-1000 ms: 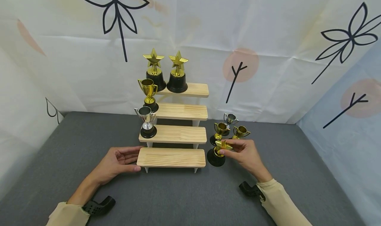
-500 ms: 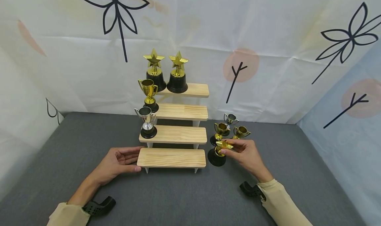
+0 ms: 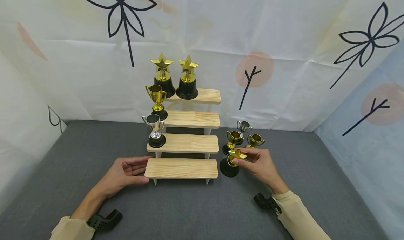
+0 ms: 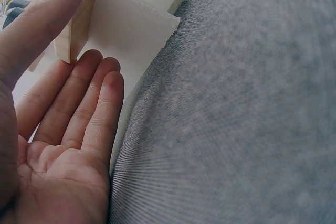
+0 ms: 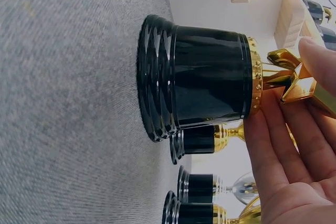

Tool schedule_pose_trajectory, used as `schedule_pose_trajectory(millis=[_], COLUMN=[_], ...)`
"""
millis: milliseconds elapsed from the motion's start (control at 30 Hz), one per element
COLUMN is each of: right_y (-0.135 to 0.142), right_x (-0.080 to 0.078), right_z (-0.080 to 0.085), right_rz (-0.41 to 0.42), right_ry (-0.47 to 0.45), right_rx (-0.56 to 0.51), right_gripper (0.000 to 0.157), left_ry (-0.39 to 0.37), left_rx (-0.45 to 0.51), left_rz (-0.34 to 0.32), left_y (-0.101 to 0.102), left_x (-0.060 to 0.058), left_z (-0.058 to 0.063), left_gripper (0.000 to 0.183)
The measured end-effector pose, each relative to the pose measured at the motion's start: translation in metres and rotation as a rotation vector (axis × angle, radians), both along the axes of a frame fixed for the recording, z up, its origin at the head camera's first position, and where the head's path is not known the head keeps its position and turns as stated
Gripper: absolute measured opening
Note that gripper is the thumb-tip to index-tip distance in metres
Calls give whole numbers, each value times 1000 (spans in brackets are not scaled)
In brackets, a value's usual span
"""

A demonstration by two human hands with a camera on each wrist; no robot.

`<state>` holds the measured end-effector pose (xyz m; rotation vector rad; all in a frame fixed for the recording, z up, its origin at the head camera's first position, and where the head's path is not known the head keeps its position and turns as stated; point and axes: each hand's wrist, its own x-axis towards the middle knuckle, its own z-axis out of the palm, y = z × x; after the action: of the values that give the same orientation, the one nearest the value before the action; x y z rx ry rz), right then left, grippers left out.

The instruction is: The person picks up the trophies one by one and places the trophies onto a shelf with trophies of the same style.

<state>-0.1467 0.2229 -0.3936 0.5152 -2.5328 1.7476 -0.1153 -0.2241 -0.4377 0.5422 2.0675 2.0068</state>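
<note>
A gold star trophy (image 3: 229,168) with a black base stands on the grey table just right of the lowest step of a wooden stepped shelf (image 3: 181,168). My right hand (image 3: 259,165) pinches its star between thumb and fingers; in the right wrist view the black base (image 5: 207,74) is down at the cloth. At the shelf's left end, my left hand (image 3: 118,175) has its fingers straight and thumb extended. Fingertips and thumb are right at the end of the lowest step, beside its white support (image 4: 128,22) in the left wrist view.
Two gold star trophies (image 3: 187,87) stand on the top step. Below them on the left are a gold cup (image 3: 157,96) and a silver cup (image 3: 155,127). Behind my right hand are another silver cup (image 3: 244,126) and two gold cups (image 3: 234,137). A patterned cloth (image 3: 214,29) hangs behind.
</note>
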Motion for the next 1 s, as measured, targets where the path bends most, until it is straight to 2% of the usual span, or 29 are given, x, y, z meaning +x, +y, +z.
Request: schedule_pose_trajectory(millis=[267,600,867,1000], right_y=[-2,1,1,0], right_x=[2,8,17,21], right_z=[6,23,38,45], right_rz=[-12,-16,-44,-48], right_ry=[0,16,56,75], right_rx=[-35,-119,-97,-121], right_gripper=[35,33,34,33], left_ry=[0,8,17,17], left_rx=[-1,6,19,19], left_rz=[-2,-8,-19,-16], left_y=[0,0,-1,-1], left_x=[0,0,0,0], left_z=[0,0,-2,-2], left_gripper=[67,66,65,65])
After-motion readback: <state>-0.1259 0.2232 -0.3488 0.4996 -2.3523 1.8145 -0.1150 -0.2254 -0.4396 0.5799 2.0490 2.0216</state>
